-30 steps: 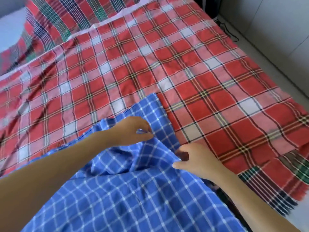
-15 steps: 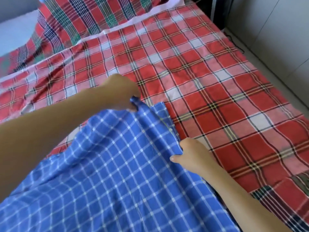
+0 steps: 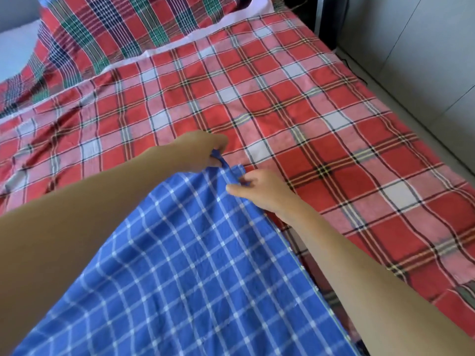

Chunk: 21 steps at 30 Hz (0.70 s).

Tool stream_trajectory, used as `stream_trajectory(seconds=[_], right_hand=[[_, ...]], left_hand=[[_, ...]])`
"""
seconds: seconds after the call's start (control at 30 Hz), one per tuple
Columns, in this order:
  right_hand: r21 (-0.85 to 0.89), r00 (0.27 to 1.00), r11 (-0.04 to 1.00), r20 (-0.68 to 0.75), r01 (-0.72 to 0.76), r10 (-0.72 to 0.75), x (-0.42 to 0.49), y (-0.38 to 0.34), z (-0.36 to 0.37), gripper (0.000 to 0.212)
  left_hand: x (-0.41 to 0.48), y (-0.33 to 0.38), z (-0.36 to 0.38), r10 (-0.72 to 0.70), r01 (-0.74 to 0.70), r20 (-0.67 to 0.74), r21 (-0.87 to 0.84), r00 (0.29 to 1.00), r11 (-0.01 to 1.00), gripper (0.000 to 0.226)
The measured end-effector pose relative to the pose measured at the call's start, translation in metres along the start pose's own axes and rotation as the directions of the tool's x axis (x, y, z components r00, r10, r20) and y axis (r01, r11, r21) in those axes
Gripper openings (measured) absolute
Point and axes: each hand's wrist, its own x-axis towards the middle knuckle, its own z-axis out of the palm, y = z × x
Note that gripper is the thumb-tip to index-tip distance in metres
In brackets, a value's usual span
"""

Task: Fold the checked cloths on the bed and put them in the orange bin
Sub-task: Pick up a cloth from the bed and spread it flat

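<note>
close together, left hand (image 3: 203, 150) and right hand (image 3: 259, 188) each pinching the blue checked cloth (image 3: 195, 273) over the red checked bedcover (image 3: 321, 124)

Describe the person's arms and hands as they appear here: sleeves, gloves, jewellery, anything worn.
Both forearms are bare up to the frame edge, with no sleeve showing. The left hand and the right hand wear no gloves, and no watch, bracelet or ring is visible on the parts in view. Slight blur softens the fingers, so fine details such as nails cannot be made out.

Bright daylight, soft shadows, slight blur, perhaps edge distortion
</note>
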Motion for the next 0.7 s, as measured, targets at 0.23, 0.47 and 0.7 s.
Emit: stream_trajectory(seconds=[0.23, 0.47, 0.7], right_hand=[[-0.122, 0.976, 0.984, -0.194, -0.128, 0.103, -0.017, 0.009, 0.002, 0.060], [-0.340, 0.939, 0.890, -0.265, -0.304, 0.219, -0.023, 0.023, -0.003, 0.051], [-0.528, 0.937, 0.781, -0.274, -0.333, 0.214, -0.016, 0.039, 0.009, 0.044]], left_hand=[[0.021, -0.001, -0.004, -0.219, 0.166, -0.062, -0.463, 0.974, 0.871, 0.024], [0.045, 0.005, 0.024, -0.272, 0.177, -0.118, -0.511, 0.955, 0.841, 0.024], [0.058, 0.010, 0.069, -0.343, 0.288, -0.102, -0.357, 0.934, 0.889, 0.025]])
